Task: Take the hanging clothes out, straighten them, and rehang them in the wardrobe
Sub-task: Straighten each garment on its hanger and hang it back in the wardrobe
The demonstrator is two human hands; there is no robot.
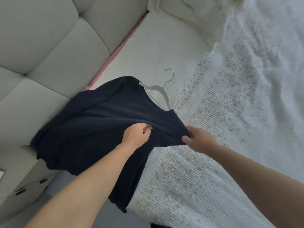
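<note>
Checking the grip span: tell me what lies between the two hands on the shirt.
In the head view, only a taut fold of the dark shirt spans between the left hand and right hand.

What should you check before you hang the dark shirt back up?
1. Hanger inside the shirt neck: ok.
2. Hook free to grab: ok, it lies bare on the bed.
3. Left hand gripping the cloth: ok.
4. Right hand holding the sleeve edge: ok.
5. Shirt smooth: not ok, it is bunched and hangs off the bed edge.
6. Wardrobe rail ready: cannot tell, out of view.
</note>
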